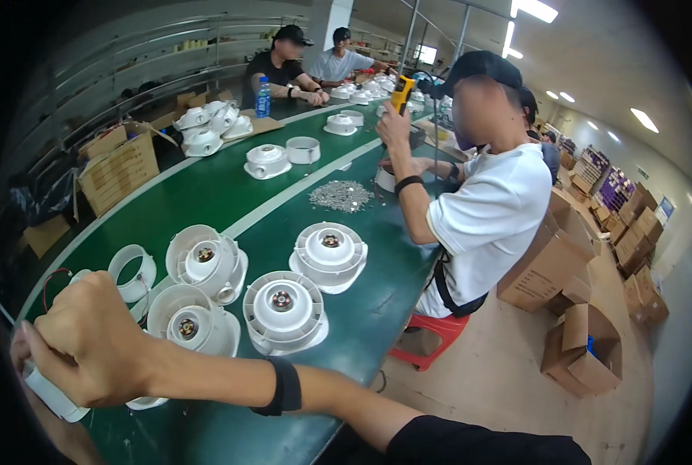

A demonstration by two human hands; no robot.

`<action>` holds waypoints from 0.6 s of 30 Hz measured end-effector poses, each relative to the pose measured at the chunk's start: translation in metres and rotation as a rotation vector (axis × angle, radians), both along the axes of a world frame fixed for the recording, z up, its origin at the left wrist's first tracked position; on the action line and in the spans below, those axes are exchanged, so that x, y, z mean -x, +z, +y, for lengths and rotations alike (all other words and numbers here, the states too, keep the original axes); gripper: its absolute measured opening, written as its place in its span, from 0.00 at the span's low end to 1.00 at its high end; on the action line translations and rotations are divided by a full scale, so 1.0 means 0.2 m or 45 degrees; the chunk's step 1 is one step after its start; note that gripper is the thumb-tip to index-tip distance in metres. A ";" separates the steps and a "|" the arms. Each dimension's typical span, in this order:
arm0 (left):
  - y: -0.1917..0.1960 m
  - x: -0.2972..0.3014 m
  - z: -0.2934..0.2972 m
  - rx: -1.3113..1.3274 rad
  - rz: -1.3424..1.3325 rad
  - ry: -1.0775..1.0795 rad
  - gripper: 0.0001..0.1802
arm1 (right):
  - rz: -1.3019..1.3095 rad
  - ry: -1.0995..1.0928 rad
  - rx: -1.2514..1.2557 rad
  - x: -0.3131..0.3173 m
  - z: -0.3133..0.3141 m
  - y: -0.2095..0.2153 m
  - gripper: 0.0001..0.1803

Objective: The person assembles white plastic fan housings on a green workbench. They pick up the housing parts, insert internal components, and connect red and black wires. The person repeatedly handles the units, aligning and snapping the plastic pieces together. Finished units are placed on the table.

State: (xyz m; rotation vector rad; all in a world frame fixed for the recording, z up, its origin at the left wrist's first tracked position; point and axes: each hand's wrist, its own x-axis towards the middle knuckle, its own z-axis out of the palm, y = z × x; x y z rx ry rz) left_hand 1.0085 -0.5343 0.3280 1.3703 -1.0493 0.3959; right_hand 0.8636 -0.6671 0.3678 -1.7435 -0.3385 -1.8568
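Note:
My right hand [101, 341] is closed in a fist at the left edge of the bench, its black-banded wrist crossing the near side. What it holds, if anything, is hidden. Just behind it lies my left hand [22, 349], mostly covered and dark at the picture's rim, so its fingers cannot be read. Below the fist shows part of a white plastic piece [57, 397]. A thin red wire [46, 288] curves up behind the knuckles. Closest beyond are a white ring [133, 273] and a white round housing [187, 325] with a small motor-like centre.
More white housings [284, 310] stand on the green bench [346, 318]. A pile of small metal parts [342, 196] lies farther along. To the right, a co-worker in a white shirt [489, 209] holds a yellow power tool [402, 94]. Cardboard boxes [117, 167] stand left.

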 end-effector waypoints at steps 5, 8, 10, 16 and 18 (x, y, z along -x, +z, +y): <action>0.01 0.14 -0.01 -0.123 -0.239 -0.088 0.40 | -0.025 -0.056 0.011 -0.05 0.01 -0.05 0.14; 0.04 0.14 0.02 -0.024 -0.111 -0.121 0.28 | 0.009 -0.013 0.030 -0.03 0.01 -0.01 0.15; 0.04 0.16 0.01 0.036 -0.005 -0.113 0.23 | 0.004 0.026 0.052 -0.04 0.02 0.00 0.15; 0.10 0.20 -0.06 0.007 -0.006 -0.216 0.39 | 0.018 -0.132 0.321 -0.03 -0.02 -0.01 0.14; 0.11 0.24 -0.06 -0.081 -0.061 -0.271 0.47 | 0.011 -0.178 0.376 -0.01 -0.02 -0.01 0.13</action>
